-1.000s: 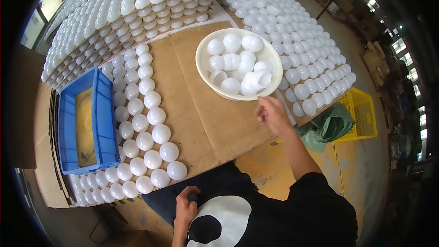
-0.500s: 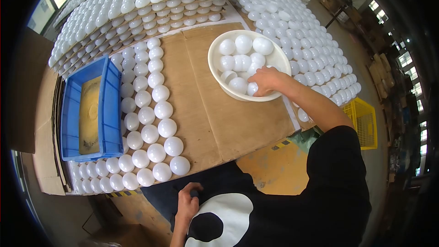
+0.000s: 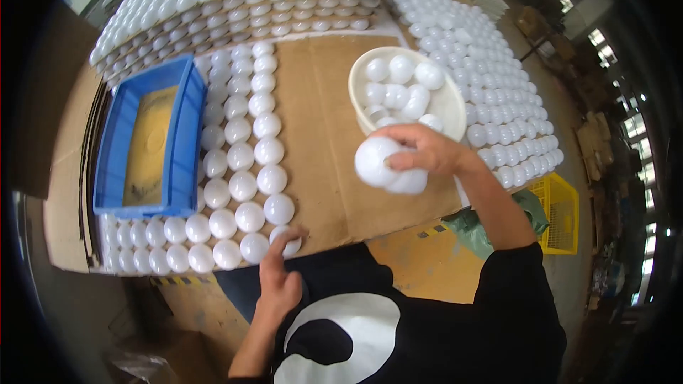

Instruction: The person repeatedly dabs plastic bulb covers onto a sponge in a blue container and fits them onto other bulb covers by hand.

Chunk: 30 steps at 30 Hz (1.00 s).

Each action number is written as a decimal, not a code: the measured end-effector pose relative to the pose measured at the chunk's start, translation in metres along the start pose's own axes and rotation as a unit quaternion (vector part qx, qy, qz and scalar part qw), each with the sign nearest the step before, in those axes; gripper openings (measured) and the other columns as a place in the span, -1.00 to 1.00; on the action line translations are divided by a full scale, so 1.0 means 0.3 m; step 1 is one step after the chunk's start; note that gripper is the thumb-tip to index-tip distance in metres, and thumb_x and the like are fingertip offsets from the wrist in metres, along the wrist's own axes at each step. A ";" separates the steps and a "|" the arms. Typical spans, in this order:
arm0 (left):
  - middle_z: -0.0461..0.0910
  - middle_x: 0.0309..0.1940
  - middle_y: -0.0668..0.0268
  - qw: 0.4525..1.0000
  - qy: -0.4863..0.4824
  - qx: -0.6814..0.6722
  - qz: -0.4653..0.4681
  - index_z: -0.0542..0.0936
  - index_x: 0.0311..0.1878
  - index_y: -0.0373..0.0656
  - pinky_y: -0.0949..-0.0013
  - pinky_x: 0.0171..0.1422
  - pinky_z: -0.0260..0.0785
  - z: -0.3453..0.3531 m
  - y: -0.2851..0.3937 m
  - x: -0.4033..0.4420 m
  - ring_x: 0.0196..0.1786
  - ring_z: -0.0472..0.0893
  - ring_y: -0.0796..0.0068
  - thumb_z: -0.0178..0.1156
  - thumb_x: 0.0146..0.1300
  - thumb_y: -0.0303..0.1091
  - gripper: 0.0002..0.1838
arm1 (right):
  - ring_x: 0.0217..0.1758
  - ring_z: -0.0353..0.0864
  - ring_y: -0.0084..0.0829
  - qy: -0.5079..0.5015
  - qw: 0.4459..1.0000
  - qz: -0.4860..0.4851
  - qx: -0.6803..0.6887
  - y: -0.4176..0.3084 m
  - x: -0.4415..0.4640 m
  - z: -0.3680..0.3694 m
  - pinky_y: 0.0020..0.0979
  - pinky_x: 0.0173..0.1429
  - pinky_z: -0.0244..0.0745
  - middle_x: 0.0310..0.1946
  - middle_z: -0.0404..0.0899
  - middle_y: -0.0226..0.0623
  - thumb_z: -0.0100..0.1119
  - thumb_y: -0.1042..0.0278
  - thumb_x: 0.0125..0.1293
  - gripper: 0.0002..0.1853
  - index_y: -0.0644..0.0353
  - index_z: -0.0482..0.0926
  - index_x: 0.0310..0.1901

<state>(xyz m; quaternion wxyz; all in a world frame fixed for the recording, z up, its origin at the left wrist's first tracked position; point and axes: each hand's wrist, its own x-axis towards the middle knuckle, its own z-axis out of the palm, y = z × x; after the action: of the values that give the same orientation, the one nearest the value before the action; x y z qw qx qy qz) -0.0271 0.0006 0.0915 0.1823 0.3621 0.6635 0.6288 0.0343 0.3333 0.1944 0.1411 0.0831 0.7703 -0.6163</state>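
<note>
My right hand [image 3: 423, 151] is closed round white globes [image 3: 378, 161], at least two of them, just in front of the round cream basin [image 3: 359, 110]. More white globes [image 3: 401, 69] lie loose inside that basin. Near the table's front edge, my left hand [image 3: 279, 270] has its fingers apart beside the corner globe [image 3: 286, 240] of the rows on the left; whether it touches that globe is unclear. Those rows of white globes [image 3: 271, 179] run along the brown cardboard [image 3: 320, 163].
A blue bin [image 3: 186, 142] with a yellowish bottom stands at the left. Stacked trays of globes [image 3: 270, 0] rise behind, and more rows [image 3: 491, 92] fill the right side. A green bag [image 3: 473, 231] and a yellow crate [image 3: 562, 213] are beyond the right edge.
My right hand has come out of the basin with globes and moved nearer. My left hand has risen from my lap to the table edge, its fingers spreading. The camera view has shifted.
</note>
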 end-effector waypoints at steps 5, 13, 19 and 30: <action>0.56 -0.01 -0.03 0.993 0.105 -0.034 0.031 0.43 0.15 -0.52 0.23 0.34 0.30 0.042 -0.018 0.028 0.10 0.55 0.11 -0.20 -0.31 -0.62 -0.25 | 0.03 0.55 -0.49 -0.152 0.956 0.025 0.250 0.152 0.157 0.494 -0.44 0.11 0.48 -0.03 0.59 -0.23 0.31 -0.01 0.30 -0.37 0.35 0.44 0.18; 0.65 -0.16 -0.06 0.926 0.261 -0.227 -0.150 0.59 -0.26 -0.63 0.30 0.03 0.55 -0.064 -0.142 -0.191 -0.15 0.64 0.25 -0.18 -0.17 -0.53 -0.54 | 0.02 0.58 -0.46 -0.102 0.930 0.014 0.354 0.298 0.178 0.821 -0.43 0.10 0.51 -0.05 0.57 -0.14 0.46 0.01 0.17 -0.22 0.46 0.32 0.20; 0.62 -0.09 -0.11 0.900 0.250 -0.295 -0.199 0.56 -0.26 -0.69 0.30 0.03 0.55 -0.040 -0.207 -0.293 -0.14 0.65 0.23 -0.15 -0.07 -0.44 -0.54 | -0.07 0.59 -0.51 -0.082 0.926 0.098 0.354 0.379 0.136 0.890 -0.48 0.01 0.51 -0.13 0.59 -0.16 0.35 -0.09 0.26 -0.30 0.43 0.36 0.09; 0.65 -0.28 -0.02 0.883 0.272 -0.257 -0.283 0.56 -0.19 -0.64 0.29 -0.13 0.58 -0.051 -0.165 -0.323 -0.32 0.65 0.23 -0.21 0.07 -0.26 -0.44 | -0.06 0.59 -0.47 -0.150 0.952 0.071 0.257 0.340 0.084 0.862 -0.43 0.03 0.51 -0.14 0.60 -0.19 0.36 -0.10 0.24 -0.26 0.42 0.35 0.16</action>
<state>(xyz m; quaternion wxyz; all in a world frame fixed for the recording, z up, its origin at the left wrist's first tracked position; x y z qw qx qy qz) 0.0148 -0.0764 0.0250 0.2514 -0.0856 0.5764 0.7728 0.0709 0.1037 0.0399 0.2723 0.0774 0.5482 -0.7870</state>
